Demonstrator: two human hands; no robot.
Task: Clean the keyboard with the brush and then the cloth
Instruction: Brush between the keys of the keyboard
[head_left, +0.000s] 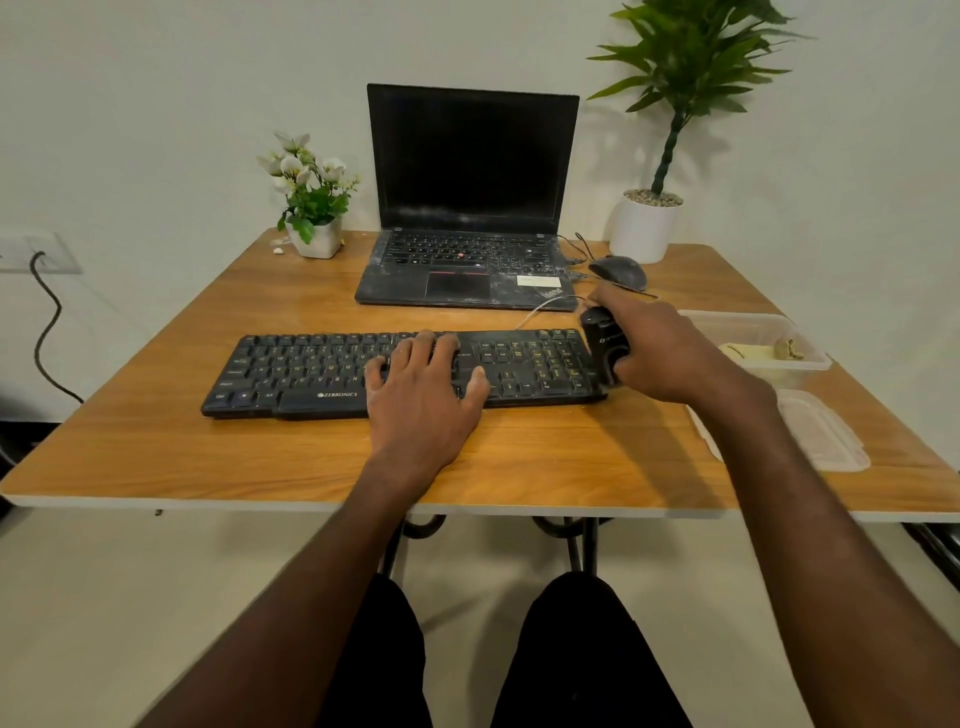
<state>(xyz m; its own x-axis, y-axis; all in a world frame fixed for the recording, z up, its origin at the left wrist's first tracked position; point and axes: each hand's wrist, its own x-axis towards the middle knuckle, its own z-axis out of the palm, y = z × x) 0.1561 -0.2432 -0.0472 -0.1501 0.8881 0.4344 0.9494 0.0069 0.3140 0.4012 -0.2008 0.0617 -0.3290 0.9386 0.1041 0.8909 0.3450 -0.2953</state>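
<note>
Both of your hands were at the keyboard (400, 371), whose long axis ran left to right across the table (156, 447). Your left hand (423, 384) lay flat on its middle keys, fingers spread. Your right hand (670, 348) gripped a black object (605, 340), likely the brush, at the keyboard's right end, so the right was nearer for sweeping.

- Bare desk (208, 457) runs along the front edge, before the keyboard (322, 371), and on the left side.
- A strip lies open between the keyboard and the laptop (467, 260).
- The right side is crowded: mouse (618, 271), cables, plastic container (753, 340) and its lid (821, 431).
- A flower pot (314, 239) and a tall plant (647, 228) block the back corners.
</note>
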